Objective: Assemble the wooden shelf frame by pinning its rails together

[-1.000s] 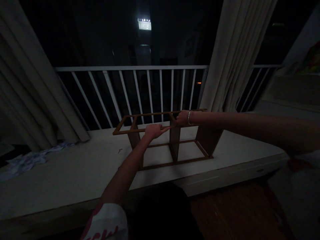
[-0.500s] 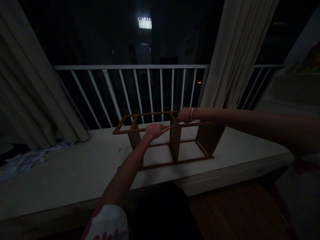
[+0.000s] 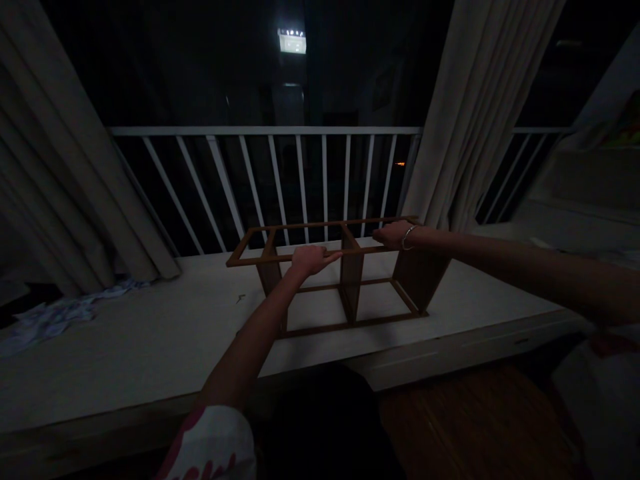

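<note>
A brown wooden shelf frame (image 3: pixel 351 287) lies on its side on the white window ledge, with panels between its long rails. My left hand (image 3: pixel 309 259) is closed around the near upper rail, left of the middle panel. Over the right-hand bay, my right hand (image 3: pixel 393 235), with a silver bracelet at the wrist, is close to the same rail. Its fingers are curled together, and what they hold, if anything, is too dark to make out. To the left of the frame, a small, thin, bent object (image 3: pixel 241 298) rests on the ledge.
White railing (image 3: pixel 324 180) runs behind the ledge (image 3: pixel 195 333), before a dark window. Beige curtains (image 3: pixel 450 133) hang on both sides. Crumpled patterned cloth or paper (image 3: pixel 55 320) lies at the far left. Wooden floor (image 3: pixel 475 420) shows at lower right.
My right hand has moved right, away from the middle panel, towards the right end of the frame. My left hand stays on the rail, and the frame has hardly shifted.
</note>
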Motion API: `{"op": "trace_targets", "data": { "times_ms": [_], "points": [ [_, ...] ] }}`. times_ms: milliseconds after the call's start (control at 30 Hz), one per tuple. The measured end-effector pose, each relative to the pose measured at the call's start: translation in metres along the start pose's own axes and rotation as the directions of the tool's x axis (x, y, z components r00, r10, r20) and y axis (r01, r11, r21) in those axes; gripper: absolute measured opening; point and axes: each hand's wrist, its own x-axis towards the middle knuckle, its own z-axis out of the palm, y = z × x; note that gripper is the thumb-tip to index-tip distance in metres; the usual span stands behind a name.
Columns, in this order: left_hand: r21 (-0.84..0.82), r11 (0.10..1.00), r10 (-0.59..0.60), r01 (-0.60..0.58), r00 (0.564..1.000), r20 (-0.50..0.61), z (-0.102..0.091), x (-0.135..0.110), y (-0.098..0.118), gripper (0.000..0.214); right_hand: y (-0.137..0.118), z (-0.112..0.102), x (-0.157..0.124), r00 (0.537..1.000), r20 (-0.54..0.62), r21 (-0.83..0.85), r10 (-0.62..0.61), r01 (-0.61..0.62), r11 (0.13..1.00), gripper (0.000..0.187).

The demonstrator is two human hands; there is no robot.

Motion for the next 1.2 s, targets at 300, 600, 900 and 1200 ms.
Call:
{"op": "trace_targets", "data": {
  "times_ms": [300,600,900,1200],
  "points": [
    [0.019,1.000,-0.015,0.014,0.999,0.040,-0.002,0.003,0.001,0.094,0.007,0.046,-0.008,0.988,-0.026,0.280,0.155,-0.141,0.950,0.055],
    [0.019,1.000,0.019,-0.021,0.993,0.117,-0.002,0.014,-0.005,0.096,0.006,0.063,-0.009,0.964,-0.156,0.263,0.217,-0.171,0.950,0.057],
    [-0.073,0.994,0.088,-0.077,0.981,0.171,0.006,0.036,-0.019,0.082,0.003,0.068,-0.014,0.943,-0.162,0.254,0.289,-0.244,0.936,0.058],
    [-0.455,0.888,0.058,0.057,0.971,0.234,0.005,0.064,-0.047,0.087,-0.018,0.065,-0.008,0.914,-0.204,0.321,0.349,-0.274,0.906,0.061]
  ]
}}
